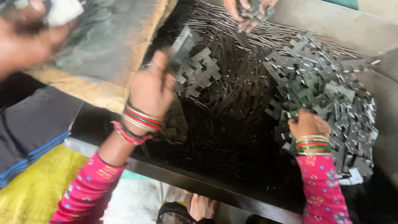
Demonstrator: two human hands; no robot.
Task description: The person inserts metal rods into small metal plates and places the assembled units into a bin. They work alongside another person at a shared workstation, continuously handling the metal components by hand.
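Left hand (pixel 152 89) pinches a metal plate (pixel 182 43) by its edge; right hand (pixel 307 123) digs into plate pile (pixel 331 95). Likely stiff, thin, sharp-edged: grip the flat faces.

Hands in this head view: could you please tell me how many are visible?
4: left hand holding grey metal plate; right hand on plate pile; co-worker's hands top; blurred hand top left. Others possibly hidden.

Right hand (pixel 307 123) fingers: buried among metal plates (pixel 331 95).
Co-worker's hands (pixel 248 11): cut by top edge.
Top-left hand (pixel 25 39): motion-blurred.
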